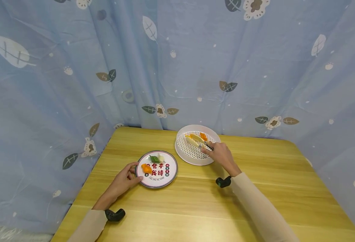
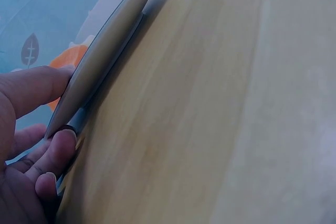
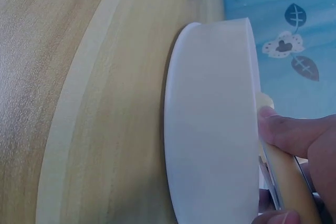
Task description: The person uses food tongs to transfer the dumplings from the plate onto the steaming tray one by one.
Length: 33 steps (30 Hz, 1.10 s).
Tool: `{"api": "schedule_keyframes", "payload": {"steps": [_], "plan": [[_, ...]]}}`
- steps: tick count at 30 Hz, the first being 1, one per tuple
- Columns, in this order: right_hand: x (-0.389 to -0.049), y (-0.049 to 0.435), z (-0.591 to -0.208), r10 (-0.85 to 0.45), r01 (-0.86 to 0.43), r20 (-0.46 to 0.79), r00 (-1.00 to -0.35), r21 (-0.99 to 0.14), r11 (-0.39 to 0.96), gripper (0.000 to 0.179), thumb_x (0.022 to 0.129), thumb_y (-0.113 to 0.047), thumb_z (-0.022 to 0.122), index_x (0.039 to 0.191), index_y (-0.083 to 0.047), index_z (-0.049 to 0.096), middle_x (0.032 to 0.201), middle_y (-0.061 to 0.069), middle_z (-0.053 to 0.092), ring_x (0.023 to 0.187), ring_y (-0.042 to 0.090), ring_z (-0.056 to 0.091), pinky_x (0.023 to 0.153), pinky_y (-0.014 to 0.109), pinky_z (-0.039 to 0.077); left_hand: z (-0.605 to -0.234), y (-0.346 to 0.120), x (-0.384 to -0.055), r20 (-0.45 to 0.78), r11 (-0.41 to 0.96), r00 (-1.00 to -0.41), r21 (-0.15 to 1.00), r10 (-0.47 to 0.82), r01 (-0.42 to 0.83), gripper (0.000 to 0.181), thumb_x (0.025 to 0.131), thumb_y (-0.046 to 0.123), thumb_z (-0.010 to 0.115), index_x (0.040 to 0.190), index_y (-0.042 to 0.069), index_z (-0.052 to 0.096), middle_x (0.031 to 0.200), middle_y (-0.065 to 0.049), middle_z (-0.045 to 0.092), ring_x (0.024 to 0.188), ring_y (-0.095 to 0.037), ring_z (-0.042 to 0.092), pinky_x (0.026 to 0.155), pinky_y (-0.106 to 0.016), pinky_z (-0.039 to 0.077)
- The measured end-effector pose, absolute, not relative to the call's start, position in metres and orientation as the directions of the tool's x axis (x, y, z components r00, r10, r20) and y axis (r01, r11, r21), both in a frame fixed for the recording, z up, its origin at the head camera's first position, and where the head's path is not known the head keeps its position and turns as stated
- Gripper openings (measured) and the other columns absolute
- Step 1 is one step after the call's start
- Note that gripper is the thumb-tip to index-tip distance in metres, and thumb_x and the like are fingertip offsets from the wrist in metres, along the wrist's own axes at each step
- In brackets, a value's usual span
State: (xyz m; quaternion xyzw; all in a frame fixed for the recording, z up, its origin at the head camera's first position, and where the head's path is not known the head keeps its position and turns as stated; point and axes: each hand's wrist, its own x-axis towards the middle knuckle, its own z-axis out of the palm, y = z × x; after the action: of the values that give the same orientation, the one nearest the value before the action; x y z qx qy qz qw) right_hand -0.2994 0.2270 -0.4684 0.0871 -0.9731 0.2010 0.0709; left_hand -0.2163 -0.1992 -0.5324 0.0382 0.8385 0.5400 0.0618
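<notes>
My left hand (image 1: 124, 181) grips the near-left rim of a round white plate (image 1: 172, 171) with red characters, thumb on top and fingers beneath. In the left wrist view the plate (image 2: 102, 59) stands tilted off the wood on that side. It bears an orange piece (image 1: 146, 168), a green piece (image 1: 154, 159) and a whitish piece (image 1: 161, 158). My right hand (image 1: 221, 156) holds tongs (image 1: 198, 138) with cream-coloured tips inside a white perforated basket (image 1: 192, 161). An orange piece (image 1: 203, 136) lies in the basket near the tips; whether the tips pinch anything I cannot tell.
A wooden table (image 1: 189, 208) carries both dishes, the basket towards the back edge and right of the plate. Behind and at the sides hangs a blue patterned curtain (image 1: 195, 67). A dark wrist device (image 1: 223, 182) sits at the right sleeve, another (image 1: 115, 215) at the left.
</notes>
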Motion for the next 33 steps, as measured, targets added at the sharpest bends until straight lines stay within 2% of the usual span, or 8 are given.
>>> {"api": "schedule_keyframes", "payload": {"steps": [3,6,14,21,27,29,33], "plan": [[-0.300,0.226,-0.471,-0.140,-0.192,0.161,-0.977,-0.381,0.905,0.045,0.093,-0.051,0.074,0.105,-0.008,0.076,0.064,0.002,0.043,0.063,0.022,0.046,0.054,0.034,0.034,-0.531,-0.199,-0.217,-0.072,0.417,-0.989,0.909,0.127,-0.013,0.067,0.093,0.024,0.080,0.150,0.015,0.046,0.116,-0.012,0.055,0.081,-0.023,0.048,0.067,-0.027,0.041],[-0.301,0.227,-0.472,-0.131,-0.179,0.147,-0.980,-0.383,0.906,0.052,0.092,-0.051,0.074,0.118,-0.006,0.075,0.065,0.003,0.049,0.064,0.022,0.048,0.055,0.034,0.036,-0.531,-0.199,-0.218,-0.075,0.416,-0.989,0.909,0.129,-0.015,0.067,0.093,0.024,0.080,0.150,0.015,0.046,0.115,-0.012,0.054,0.080,-0.023,0.048,0.066,-0.027,0.041],[-0.299,0.229,-0.473,-0.129,-0.178,0.151,-0.980,-0.382,0.907,0.065,0.092,-0.053,0.073,0.132,-0.003,0.069,0.077,0.008,0.063,0.073,0.025,0.054,0.060,0.037,0.041,-0.534,-0.199,-0.218,-0.065,0.415,-0.989,0.910,0.133,-0.004,0.070,0.092,0.026,0.081,0.151,0.015,0.046,0.116,-0.011,0.055,0.082,-0.023,0.049,0.067,-0.027,0.041],[-0.291,0.231,-0.470,-0.133,-0.207,0.201,-0.971,-0.411,0.888,0.068,0.091,-0.055,0.073,0.139,-0.007,0.066,0.070,0.004,0.053,0.072,0.025,0.050,0.058,0.036,0.036,-0.536,-0.200,-0.217,-0.057,0.420,-0.990,0.907,0.131,0.003,0.070,0.092,0.028,0.081,0.151,0.015,0.046,0.115,-0.012,0.055,0.081,-0.024,0.049,0.067,-0.027,0.041],[-0.283,0.230,-0.468,-0.149,-0.249,0.265,-0.953,-0.401,0.882,0.067,0.089,-0.055,0.076,0.135,-0.007,0.068,0.076,0.004,0.061,0.069,0.022,0.047,0.059,0.035,0.036,-0.535,-0.200,-0.217,-0.060,0.415,-0.989,0.910,0.134,0.001,0.070,0.092,0.028,0.080,0.151,0.014,0.045,0.115,-0.013,0.054,0.082,-0.024,0.049,0.068,-0.027,0.042],[-0.280,0.228,-0.466,-0.156,-0.263,0.281,-0.947,-0.398,0.879,0.066,0.088,-0.055,0.077,0.134,-0.008,0.069,0.073,0.002,0.057,0.068,0.021,0.046,0.058,0.035,0.035,-0.535,-0.200,-0.216,-0.061,0.412,-0.989,0.911,0.134,0.000,0.070,0.092,0.028,0.080,0.151,0.014,0.045,0.116,-0.013,0.054,0.082,-0.024,0.049,0.068,-0.027,0.042],[-0.273,0.224,-0.463,-0.178,-0.298,0.304,-0.936,-0.411,0.862,0.062,0.087,-0.052,0.079,0.130,-0.008,0.072,0.063,-0.003,0.041,0.061,0.018,0.041,0.055,0.034,0.033,-0.534,-0.199,-0.216,-0.064,0.404,-0.989,0.915,0.133,-0.004,0.069,0.092,0.025,0.080,0.151,0.013,0.045,0.116,-0.013,0.053,0.081,-0.023,0.048,0.066,-0.026,0.041]]}}
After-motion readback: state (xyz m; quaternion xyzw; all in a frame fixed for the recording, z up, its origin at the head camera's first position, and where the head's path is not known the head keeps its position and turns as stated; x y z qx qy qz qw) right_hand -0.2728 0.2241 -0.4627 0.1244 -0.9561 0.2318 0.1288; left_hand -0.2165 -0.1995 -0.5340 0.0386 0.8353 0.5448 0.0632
